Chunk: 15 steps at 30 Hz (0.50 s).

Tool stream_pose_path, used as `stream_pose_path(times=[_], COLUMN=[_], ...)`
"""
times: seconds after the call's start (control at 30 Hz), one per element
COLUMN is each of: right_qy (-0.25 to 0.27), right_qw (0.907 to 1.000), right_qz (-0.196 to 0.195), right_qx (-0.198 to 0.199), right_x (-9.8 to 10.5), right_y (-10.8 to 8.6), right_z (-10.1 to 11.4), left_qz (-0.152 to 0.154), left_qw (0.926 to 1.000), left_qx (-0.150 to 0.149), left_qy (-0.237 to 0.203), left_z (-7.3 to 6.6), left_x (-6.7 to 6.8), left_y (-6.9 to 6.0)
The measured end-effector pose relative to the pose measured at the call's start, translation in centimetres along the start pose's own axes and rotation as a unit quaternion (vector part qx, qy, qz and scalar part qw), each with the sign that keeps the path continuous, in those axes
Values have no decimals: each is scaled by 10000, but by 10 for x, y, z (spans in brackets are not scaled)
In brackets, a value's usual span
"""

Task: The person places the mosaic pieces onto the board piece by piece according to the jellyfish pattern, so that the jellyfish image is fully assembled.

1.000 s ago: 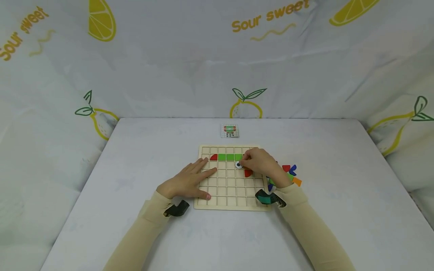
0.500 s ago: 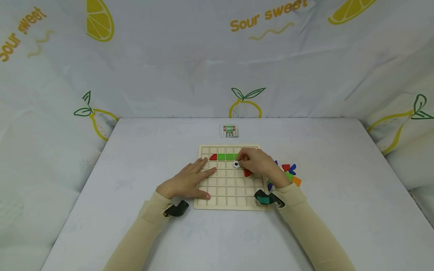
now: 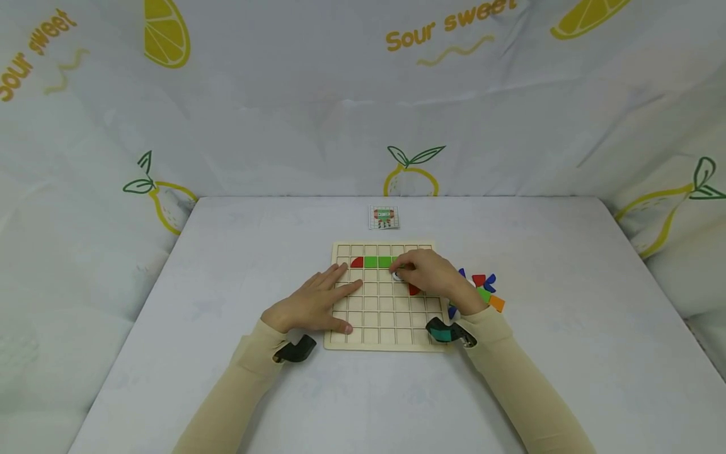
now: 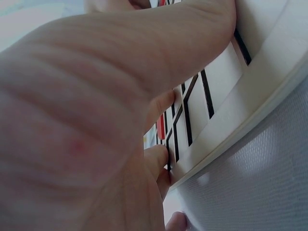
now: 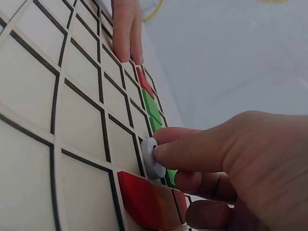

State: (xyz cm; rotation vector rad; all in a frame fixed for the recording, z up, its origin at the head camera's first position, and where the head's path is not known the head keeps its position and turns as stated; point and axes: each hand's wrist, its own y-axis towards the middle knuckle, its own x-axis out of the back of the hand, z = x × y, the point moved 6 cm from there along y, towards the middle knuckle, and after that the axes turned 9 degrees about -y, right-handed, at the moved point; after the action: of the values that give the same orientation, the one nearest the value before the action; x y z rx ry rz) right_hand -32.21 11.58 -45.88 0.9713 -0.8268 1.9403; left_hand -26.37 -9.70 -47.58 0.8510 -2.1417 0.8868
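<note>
A pale wooden grid board lies on the table. My left hand rests on its left side with fingers spread. Near the upper right of the grid, my right hand pinches a round white eye piece between thumb and index finger. That piece sits tilted in a cell beside the green squares. A red rounded piece ends the row on the left. Another red piece lies close to my right fingertips, partly covered by the hand in the head view.
A small picture card lies beyond the board. Loose blue, red, green and orange pieces are heaped to the right of the board, partly behind my right wrist. A white lemon-print cloth hangs behind the table.
My right hand has shifted slightly left with the white eye piece, and its fingers now cover more of that piece. My left hand stays in place.
</note>
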Motion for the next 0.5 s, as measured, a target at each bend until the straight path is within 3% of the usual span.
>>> stream_pose_path(times=[0.33, 0.5], right_qy=[-85, -301], right_qw=[9999, 9992], right_qz=[-27, -200], right_qx=[86, -156], right_x=[2, 11], right_y=[2, 0], right_z=[-1, -9], left_qz=[-32, -23], left_qw=[10000, 10000], left_qx=[-2, -3], left_qy=[44, 40], left_z=[0, -2], left_x=[1, 0], left_y=[0, 0])
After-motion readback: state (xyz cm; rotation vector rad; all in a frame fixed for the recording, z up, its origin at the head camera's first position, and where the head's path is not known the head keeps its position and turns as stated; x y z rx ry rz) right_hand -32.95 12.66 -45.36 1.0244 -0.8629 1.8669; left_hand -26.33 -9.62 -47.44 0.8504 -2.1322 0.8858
